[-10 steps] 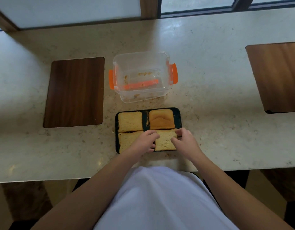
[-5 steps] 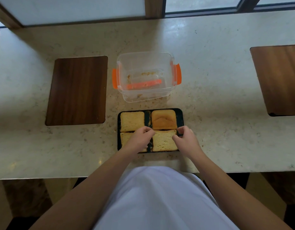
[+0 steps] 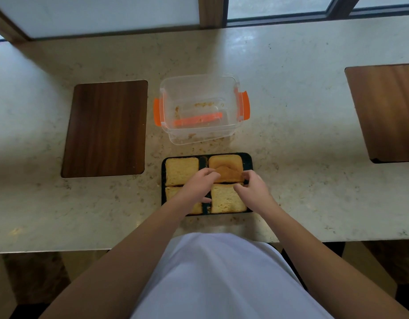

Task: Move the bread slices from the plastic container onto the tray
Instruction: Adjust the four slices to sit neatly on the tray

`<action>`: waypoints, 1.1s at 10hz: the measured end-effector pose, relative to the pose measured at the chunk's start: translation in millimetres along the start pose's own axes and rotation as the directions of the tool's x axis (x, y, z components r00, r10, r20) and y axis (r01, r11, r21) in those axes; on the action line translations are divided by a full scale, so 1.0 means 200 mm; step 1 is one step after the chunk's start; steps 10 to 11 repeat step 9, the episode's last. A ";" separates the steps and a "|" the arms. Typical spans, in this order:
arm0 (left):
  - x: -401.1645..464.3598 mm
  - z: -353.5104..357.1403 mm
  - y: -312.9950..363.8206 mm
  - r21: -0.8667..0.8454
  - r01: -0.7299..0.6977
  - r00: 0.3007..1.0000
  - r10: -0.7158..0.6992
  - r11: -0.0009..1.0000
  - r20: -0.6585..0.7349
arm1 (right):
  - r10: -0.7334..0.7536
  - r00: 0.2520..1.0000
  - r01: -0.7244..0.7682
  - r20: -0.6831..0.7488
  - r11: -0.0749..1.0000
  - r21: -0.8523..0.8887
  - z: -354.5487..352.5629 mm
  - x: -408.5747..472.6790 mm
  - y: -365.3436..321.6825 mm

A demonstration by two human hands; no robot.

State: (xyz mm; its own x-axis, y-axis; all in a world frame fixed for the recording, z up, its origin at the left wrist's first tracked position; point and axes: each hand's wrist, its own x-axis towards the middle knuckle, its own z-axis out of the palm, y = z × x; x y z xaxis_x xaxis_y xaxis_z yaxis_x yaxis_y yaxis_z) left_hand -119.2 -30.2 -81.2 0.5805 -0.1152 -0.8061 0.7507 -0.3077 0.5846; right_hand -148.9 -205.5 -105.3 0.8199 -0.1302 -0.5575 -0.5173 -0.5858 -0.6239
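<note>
The black tray (image 3: pixel 249 164) lies near the counter's front edge and carries bread slices in a two-by-two layout. Pale slices lie at the far left (image 3: pixel 181 171) and near right (image 3: pixel 226 201). Another pale slice (image 3: pixel 172 192) at the near left is partly hidden under my left wrist. A browner crust slice (image 3: pixel 225 164) fills the far right. My left hand (image 3: pixel 197 186) pinches that brown slice's near left corner, and my right hand (image 3: pixel 253 191) curls on its near right corner. Behind the tray, the clear plastic container (image 3: pixel 198 87) with orange clips holds only crumbs and an orange strip (image 3: pixel 196 119).
A dark wooden board (image 3: pixel 105 128) is set into the counter left of the container, and another (image 3: pixel 385 111) sits at the far right. Crumbs are scattered around the tray. The counter's front edge (image 3: pixel 60 248) is close to my body; a window frame runs along the back.
Both hands have moved forward from the near right slice to the near edge of the brown far right slice. The near right slice now lies flat, apart from its neighbour.
</note>
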 end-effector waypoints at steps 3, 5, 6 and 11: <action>-0.01 0.06 0.04 0.000 -0.037 0.998 0.037 0.999 0.045 | 0.032 0.999 -0.032 0.018 0.999 -0.026 -0.06 0.00 0.03; -0.01 0.06 0.03 -0.021 -0.045 0.998 0.046 0.999 0.047 | 0.044 0.999 -0.042 0.029 0.996 -0.073 -0.07 0.00 0.02; -0.01 0.03 0.00 -0.010 -0.058 0.998 0.059 0.998 0.035 | 0.040 0.999 -0.038 0.020 0.996 -0.087 -0.08 -0.01 0.00; -0.09 -0.11 -0.14 0.396 -0.386 0.893 0.446 0.833 -0.067 | -0.048 0.999 0.046 -0.011 0.992 -0.121 -0.03 -0.10 -0.12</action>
